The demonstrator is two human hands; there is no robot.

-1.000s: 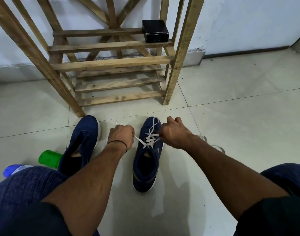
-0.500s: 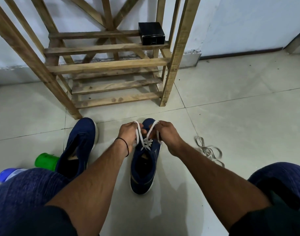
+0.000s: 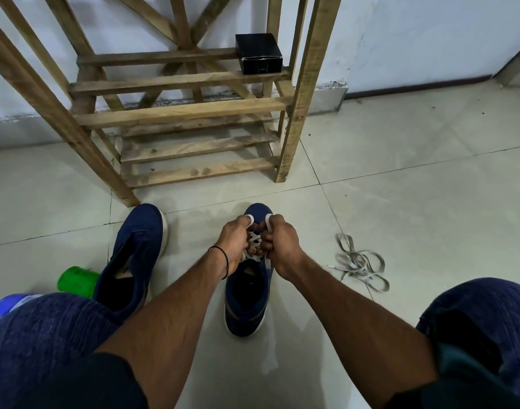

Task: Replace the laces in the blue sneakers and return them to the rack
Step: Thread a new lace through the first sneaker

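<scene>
Two blue sneakers stand on the tiled floor in front of me. The right sneaker (image 3: 248,293) carries a white lace (image 3: 254,240) threaded through its eyelets. My left hand (image 3: 233,242) and my right hand (image 3: 278,242) sit close together over its tongue, each gripping a loop of that lace. The left sneaker (image 3: 135,255) stands apart to the left, with no lace visible on it. A loose grey lace (image 3: 360,265) lies tangled on the floor to the right. The wooden rack (image 3: 179,113) stands just behind the sneakers.
A black box (image 3: 258,57) sits on the rack's upper slats at the right. A green cup (image 3: 76,280) and a blue-capped bottle (image 3: 9,304) lie by my left knee. My knees frame the lower corners. A white wall runs behind the rack.
My hands have drawn together from pulling the lace ends apart. They now hold two loops over the right sneaker's tongue, closer to the toe.
</scene>
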